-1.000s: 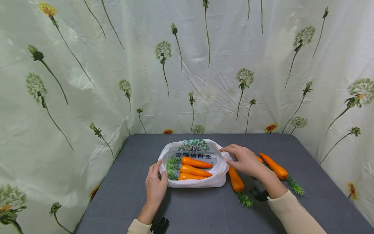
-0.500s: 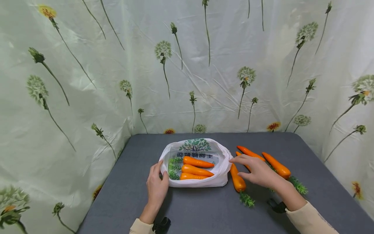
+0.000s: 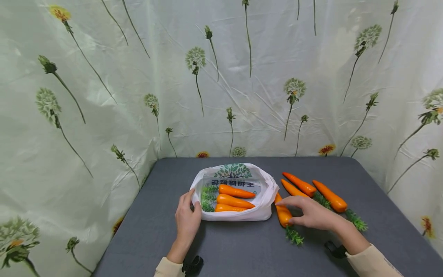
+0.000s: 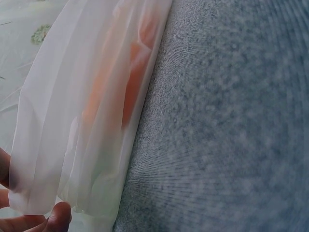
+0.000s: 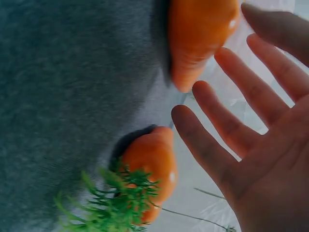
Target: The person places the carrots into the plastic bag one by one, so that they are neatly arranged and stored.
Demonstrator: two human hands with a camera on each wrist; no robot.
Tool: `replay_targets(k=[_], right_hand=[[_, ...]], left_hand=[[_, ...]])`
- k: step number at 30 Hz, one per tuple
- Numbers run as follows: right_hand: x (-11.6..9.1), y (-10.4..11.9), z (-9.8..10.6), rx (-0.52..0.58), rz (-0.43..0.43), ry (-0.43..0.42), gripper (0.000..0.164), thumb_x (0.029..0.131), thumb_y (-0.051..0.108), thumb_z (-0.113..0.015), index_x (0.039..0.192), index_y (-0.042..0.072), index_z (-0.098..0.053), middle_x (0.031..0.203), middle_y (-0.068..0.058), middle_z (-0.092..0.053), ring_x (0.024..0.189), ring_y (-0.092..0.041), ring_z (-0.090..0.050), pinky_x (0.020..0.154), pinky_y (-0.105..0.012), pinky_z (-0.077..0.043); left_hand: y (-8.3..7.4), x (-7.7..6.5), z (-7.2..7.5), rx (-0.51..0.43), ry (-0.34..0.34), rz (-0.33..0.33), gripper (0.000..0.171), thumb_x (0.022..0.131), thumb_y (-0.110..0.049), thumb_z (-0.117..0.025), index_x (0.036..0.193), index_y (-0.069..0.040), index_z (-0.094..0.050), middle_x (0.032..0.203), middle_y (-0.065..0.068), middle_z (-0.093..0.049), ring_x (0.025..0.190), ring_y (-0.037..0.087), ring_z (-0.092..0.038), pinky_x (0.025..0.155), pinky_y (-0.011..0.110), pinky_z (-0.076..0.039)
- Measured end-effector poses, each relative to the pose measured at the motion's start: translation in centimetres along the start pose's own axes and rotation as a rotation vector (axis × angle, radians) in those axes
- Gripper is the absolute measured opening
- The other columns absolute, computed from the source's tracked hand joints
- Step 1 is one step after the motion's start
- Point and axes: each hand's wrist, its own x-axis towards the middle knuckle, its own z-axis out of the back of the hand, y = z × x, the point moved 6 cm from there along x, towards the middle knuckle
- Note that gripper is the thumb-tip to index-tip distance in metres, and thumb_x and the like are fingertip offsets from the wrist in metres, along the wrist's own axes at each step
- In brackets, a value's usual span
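Observation:
A white plastic bag (image 3: 235, 216) lies on its side with its mouth facing me, a green tree printed on it. Inside it are 3 carrots (image 3: 236, 191) with leafy tops to the left. My left hand (image 3: 188, 217) holds the bag's left edge; in the left wrist view the thumb (image 4: 59, 218) is on one side of the plastic and fingers on the other. Just right of the bag lies another carrot (image 3: 283, 215). Over it hovers my right hand (image 3: 313, 213), fingers spread and holding nothing; in the right wrist view a carrot (image 5: 200, 36) is close to the fingertips.
To the right and behind my right hand, 3 more carrots lie on the grey table (image 3: 242, 250): one at the far right (image 3: 330, 196), one at the back (image 3: 299, 183), and one partly hidden by the hand (image 3: 292, 188). A flowered curtain (image 3: 263, 77) surrounds the table.
My right hand has left the bag's right edge and moved right and toward me, down to the carrot beside the bag. The left hand stays on the bag.

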Motion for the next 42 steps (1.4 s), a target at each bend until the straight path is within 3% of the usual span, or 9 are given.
replay_targets(k=[5,11,16,26,32,37,42], right_hand=[[-0.3,-0.5,-0.6,-0.002,0.001,0.035,0.059,0.084,0.003,-0.077,0.139,0.019,-0.061,0.140,0.004,-0.058,0.128,-0.023,-0.053,0.099,-0.045,-0.046],[-0.4,-0.7,-1.3,-0.041,-0.062,0.093,0.061,0.081,-0.002,-0.075,0.135,0.025,-0.065,0.147,-0.001,-0.051,0.134,-0.033,-0.046,0.098,-0.056,-0.043],[-0.2,-0.4,-1.8,-0.060,-0.048,0.107,0.060,0.081,-0.007,-0.073,0.131,0.025,-0.066,0.147,-0.003,-0.051,0.133,-0.035,-0.046,0.099,-0.058,-0.042],[0.0,-0.2,-1.9,-0.146,-0.041,0.089,0.057,0.078,0.005,-0.083,0.127,0.030,-0.068,0.140,0.001,-0.055,0.125,-0.028,-0.052,0.094,-0.053,-0.047],[0.2,-0.1,-2.2,-0.214,0.007,0.062,0.055,0.078,0.010,-0.085,0.126,0.030,-0.069,0.135,0.002,-0.058,0.120,-0.024,-0.055,0.091,-0.049,-0.049],[0.5,0.1,-2.3,-0.256,0.050,0.035,0.050,0.080,0.018,-0.086,0.125,0.030,-0.070,0.126,0.011,-0.060,0.109,-0.015,-0.057,0.087,-0.041,-0.051],[0.7,0.1,-2.3,-0.245,0.010,0.054,0.048,0.082,0.029,-0.083,0.127,0.033,-0.069,0.121,0.017,-0.058,0.104,-0.008,-0.055,0.085,-0.037,-0.050]], left_hand=[[0.1,0.0,0.0,-0.005,0.001,0.001,0.046,0.092,-0.007,-0.066,0.138,-0.006,-0.061,0.127,0.014,-0.059,0.101,0.028,-0.063,0.086,0.051,-0.052],[0.1,0.1,0.0,-0.011,0.001,-0.005,0.046,0.092,-0.007,-0.066,0.138,-0.006,-0.061,0.126,0.013,-0.059,0.103,0.029,-0.063,0.088,0.052,-0.051],[0.0,0.2,0.0,-0.013,0.003,-0.010,0.045,0.092,-0.007,-0.066,0.137,-0.006,-0.061,0.126,0.013,-0.059,0.102,0.029,-0.062,0.088,0.051,-0.051],[-0.1,0.1,0.1,-0.018,0.009,-0.003,0.045,0.092,-0.007,-0.065,0.137,-0.006,-0.061,0.126,0.013,-0.059,0.102,0.029,-0.061,0.089,0.051,-0.051],[-0.2,0.1,0.2,-0.021,0.011,-0.009,0.045,0.093,-0.007,-0.065,0.138,-0.005,-0.060,0.126,0.014,-0.059,0.101,0.028,-0.061,0.088,0.051,-0.051],[-0.2,0.1,0.2,-0.020,0.011,-0.009,0.045,0.093,-0.007,-0.065,0.138,-0.005,-0.060,0.126,0.014,-0.059,0.102,0.028,-0.061,0.088,0.051,-0.051],[-0.1,0.1,0.2,-0.014,0.015,0.001,0.045,0.093,-0.008,-0.065,0.138,-0.006,-0.060,0.127,0.013,-0.059,0.102,0.028,-0.061,0.089,0.051,-0.051]])
